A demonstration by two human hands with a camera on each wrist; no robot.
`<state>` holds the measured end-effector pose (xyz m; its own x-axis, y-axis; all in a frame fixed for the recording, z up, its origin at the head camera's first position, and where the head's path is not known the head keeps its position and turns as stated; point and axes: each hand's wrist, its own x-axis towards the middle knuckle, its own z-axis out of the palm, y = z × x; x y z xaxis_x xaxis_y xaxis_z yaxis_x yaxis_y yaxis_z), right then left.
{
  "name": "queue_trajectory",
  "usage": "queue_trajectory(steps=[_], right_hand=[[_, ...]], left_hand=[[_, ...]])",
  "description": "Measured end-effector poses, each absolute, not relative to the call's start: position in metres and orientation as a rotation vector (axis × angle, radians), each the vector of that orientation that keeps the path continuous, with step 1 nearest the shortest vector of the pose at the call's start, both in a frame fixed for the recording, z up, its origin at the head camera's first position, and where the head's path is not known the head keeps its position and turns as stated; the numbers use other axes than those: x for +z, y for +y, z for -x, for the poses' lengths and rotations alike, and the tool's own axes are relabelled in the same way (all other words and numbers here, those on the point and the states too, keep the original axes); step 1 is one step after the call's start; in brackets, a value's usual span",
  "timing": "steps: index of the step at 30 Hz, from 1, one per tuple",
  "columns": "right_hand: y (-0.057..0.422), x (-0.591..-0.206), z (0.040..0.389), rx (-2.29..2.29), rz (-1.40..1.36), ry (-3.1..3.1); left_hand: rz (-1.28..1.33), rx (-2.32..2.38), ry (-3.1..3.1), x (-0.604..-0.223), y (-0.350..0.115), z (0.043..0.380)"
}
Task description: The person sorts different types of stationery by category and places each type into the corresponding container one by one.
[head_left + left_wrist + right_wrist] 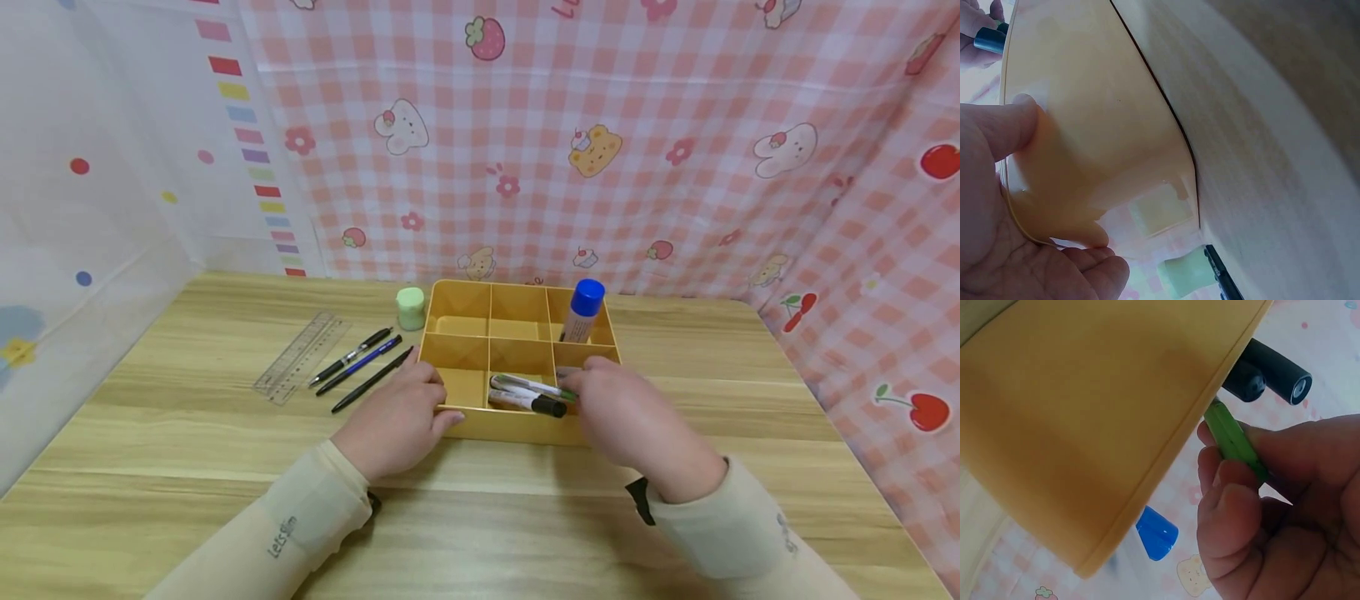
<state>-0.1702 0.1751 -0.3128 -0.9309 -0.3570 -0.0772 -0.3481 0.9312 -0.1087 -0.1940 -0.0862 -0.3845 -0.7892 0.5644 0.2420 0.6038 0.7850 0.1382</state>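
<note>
A yellow organizer box [510, 427] with several compartments sits on the table. My left hand [401, 417] grips its front left corner, the thumb against the front wall in the left wrist view. My right hand [630, 408] is over the front right compartment. Between its thumb and fingers it pinches the green end of a slim white-and-green pen-like item [1232, 434], whose other end lies over the front middle compartment. Black-capped markers [547, 407] lean in that compartment. A glue stick [583, 312] with a blue cap stands in the back right compartment.
Left of the box lie a black-and-clear pen [351, 358], a blue pen [360, 365], a black pen [371, 381] and a clear ruler [300, 358]. A pale green block-like object [410, 308] stands by the back left corner. Patterned cloth [540, 108] hangs behind the table.
</note>
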Motion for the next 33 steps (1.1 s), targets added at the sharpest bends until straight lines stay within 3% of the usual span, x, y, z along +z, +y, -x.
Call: queue_trajectory(steps=[33], right_hand=[[0.168,-0.331,0.171,-0.316,0.661,3.081]], left_hand=[[0.908,-0.304,-2.792,-0.387,-0.086,0.195]])
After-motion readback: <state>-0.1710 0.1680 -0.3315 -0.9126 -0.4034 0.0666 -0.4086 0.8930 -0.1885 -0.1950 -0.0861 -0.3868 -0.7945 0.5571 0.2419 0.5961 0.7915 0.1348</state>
